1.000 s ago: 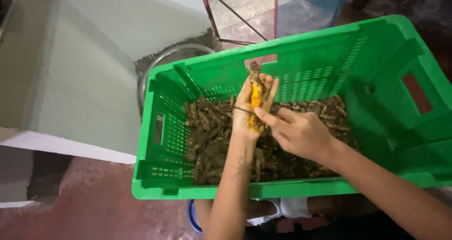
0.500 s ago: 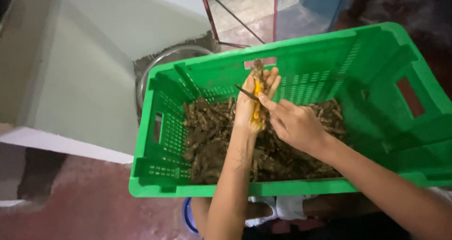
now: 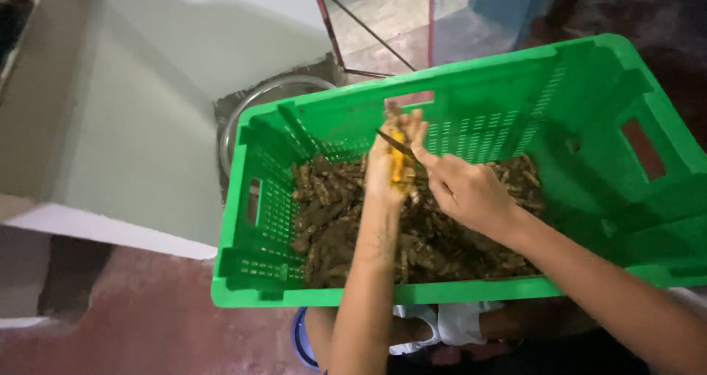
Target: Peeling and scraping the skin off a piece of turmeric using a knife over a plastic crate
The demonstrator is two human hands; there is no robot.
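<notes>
Over green crate (image 3: 471,88) | left hand (image 3: 390,165) half-hides yellow root (image 3: 398,163) | blade (image 3: 394,144) blurred

One green slatted crate (image 3: 471,117). Two hands: left hand (image 3: 390,161), right hand (image 3: 464,191). One small knife (image 3: 394,143). One yellow peeled root (image 3: 398,163). Brown roots (image 3: 331,220) heaped in the crate, too many to count. One metal bowl (image 3: 254,103), far left.

Both forearms bare, no sleeves, gloves, watch or rings in view. Left hand (image 3: 390,161) and forearm carry brown dirt smears and specks. Right hand (image 3: 468,191) looks cleaner. Near edge: white cloth garment at the lap, partly hidden.
</notes>
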